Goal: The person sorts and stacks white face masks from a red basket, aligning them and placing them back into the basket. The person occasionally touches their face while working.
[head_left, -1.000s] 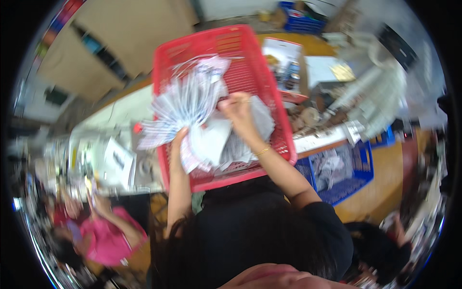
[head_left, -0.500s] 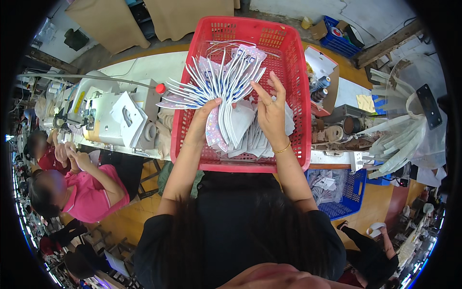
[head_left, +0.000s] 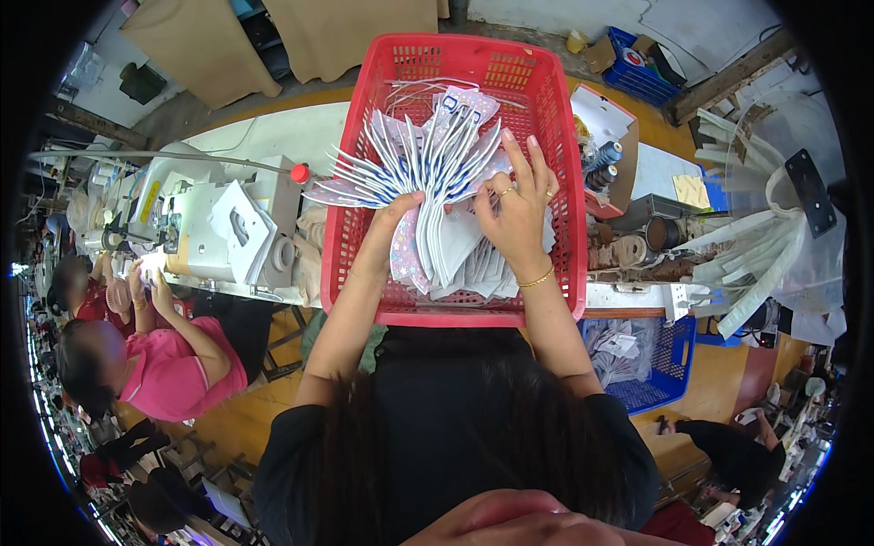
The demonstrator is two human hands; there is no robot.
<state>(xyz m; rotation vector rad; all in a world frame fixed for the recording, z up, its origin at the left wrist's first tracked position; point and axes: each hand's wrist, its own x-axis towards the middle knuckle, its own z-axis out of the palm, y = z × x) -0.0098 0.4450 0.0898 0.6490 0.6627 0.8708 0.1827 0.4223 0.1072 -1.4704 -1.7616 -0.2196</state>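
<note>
My left hand (head_left: 393, 218) is closed round a thick bundle of flat fabric pieces (head_left: 435, 227), held at its narrow middle over the basket. White edges with blue marks fan out above the grip. Outer pieces show a pale pink print with small stars. At the fan's right side, my right hand (head_left: 519, 214) brings thumb and bent forefinger together on an edge piece, while its other fingers point up. The exact pinch is partly hidden. A red plastic basket (head_left: 569, 164) surrounds the bundle, with more pale pieces (head_left: 492, 273) lying in it below.
A white sewing machine (head_left: 205, 218) with white cut pieces on it stands left. Right of the basket are a cardboard box (head_left: 619, 177), thread spools (head_left: 603, 164) and hanging white strips (head_left: 742, 273). A blue crate (head_left: 669, 364) sits lower right. A person in pink (head_left: 187, 369) works at left.
My right forefinger has bent in toward the thumb at the fan's edge, from a straighter, more spread hand. The fanned tops have shifted slightly; my left hand keeps its hold.
</note>
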